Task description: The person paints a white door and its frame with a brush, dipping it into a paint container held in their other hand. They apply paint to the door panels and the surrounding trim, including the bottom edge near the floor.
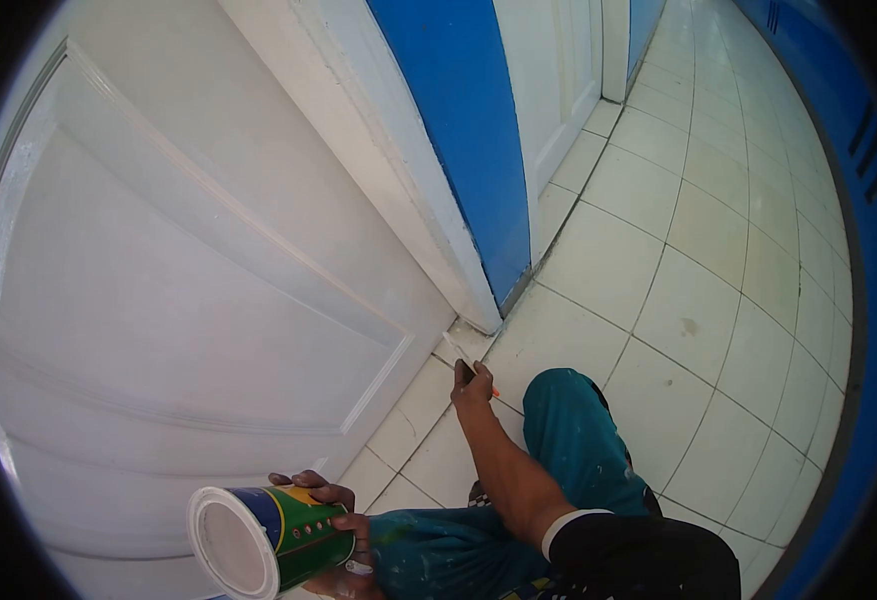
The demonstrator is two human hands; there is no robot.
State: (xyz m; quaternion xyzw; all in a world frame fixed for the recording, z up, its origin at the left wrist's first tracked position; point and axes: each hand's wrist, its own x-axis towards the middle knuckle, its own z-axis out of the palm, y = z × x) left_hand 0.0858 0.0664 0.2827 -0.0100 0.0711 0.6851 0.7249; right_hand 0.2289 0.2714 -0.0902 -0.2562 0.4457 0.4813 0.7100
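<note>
My left hand is wrapped round a paint can with a green, blue and yellow label. The can is tilted, and its pale round end faces the camera. A ring shows on one finger. In my right hand is a slim paintbrush, gripped by its dark handle, with an orange end sticking out behind the fingers. Its light tip points at the foot of the white door frame, close to the bottom corner of the white panelled door.
Cream floor tiles run along the corridor. A blue wall strip stands between the frame and a second white door. Another blue wall curves down the right side. My knee in teal trousers is beside my right forearm.
</note>
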